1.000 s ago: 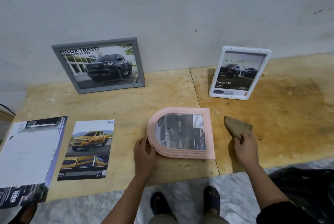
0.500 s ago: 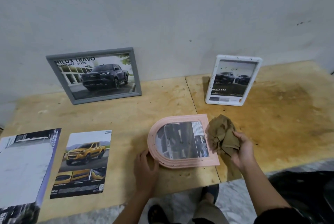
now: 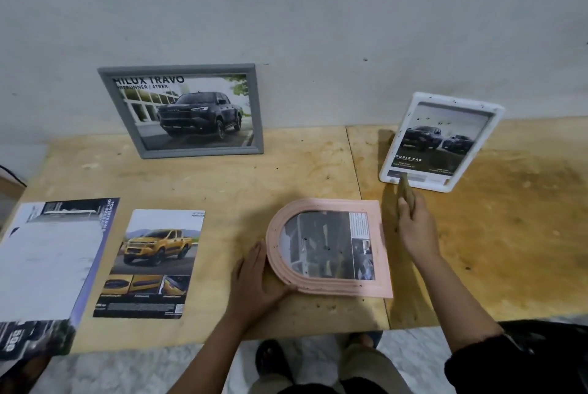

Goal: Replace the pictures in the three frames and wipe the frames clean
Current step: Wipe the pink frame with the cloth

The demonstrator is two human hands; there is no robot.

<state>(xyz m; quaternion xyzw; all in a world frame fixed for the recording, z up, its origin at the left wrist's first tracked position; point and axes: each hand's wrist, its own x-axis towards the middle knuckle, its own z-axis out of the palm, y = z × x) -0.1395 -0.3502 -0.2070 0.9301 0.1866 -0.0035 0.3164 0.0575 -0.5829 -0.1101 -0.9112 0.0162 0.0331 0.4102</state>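
Right hand has its fingers curled round a brown cloth, pinched tight. The cloth sticks up out of the fist edge-on, and its tip overlaps the bottom rim of the white frame; can't tell if it actually touches. Left hand lies flat on the table, fingers fairly straight vs the curved left rim of the pink arched frame, thumb along its lower edge. It presses and doesn't wrap.

Pink frame lies face up btwn the two hands, arch end to the left, w/ a greyish pic under glass that has dark specks on it. White frame stands tilted back vs the wall, to the right & beyond the right hand, showing two dark trucks, w/ specks on rim & glass. Grey frame leans on the wall, far left of centre, w/ a dark pickup pic.

Loose yellow truck print lies flat left of the left hand. A bigger brochure lies just beside that at the table's left end
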